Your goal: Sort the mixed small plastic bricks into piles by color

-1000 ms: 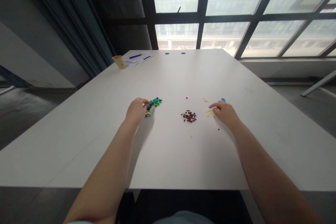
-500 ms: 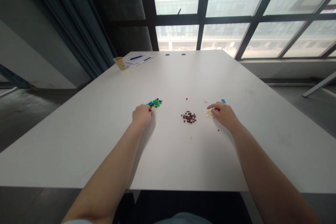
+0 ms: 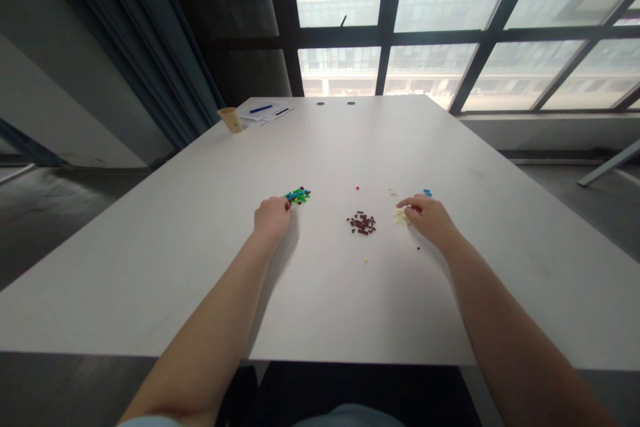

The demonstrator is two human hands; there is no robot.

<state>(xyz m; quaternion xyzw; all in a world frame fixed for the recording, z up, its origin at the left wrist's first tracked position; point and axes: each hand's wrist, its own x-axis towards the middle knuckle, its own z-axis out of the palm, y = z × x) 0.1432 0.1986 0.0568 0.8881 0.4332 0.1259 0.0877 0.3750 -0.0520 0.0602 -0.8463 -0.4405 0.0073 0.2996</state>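
While left hand (image 3: 273, 219) curls shut beside green-blue pile (image 3: 298, 195), right hand (image 3: 429, 219) narrows over pale pieces (image 3: 399, 215), grip unclear

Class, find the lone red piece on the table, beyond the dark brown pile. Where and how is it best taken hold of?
Pinch the red piece by its opposite sides, coming straight down from above: it is tiny, lies low on the table, and stands clear of the dark brown pile, so there is probably room either side.
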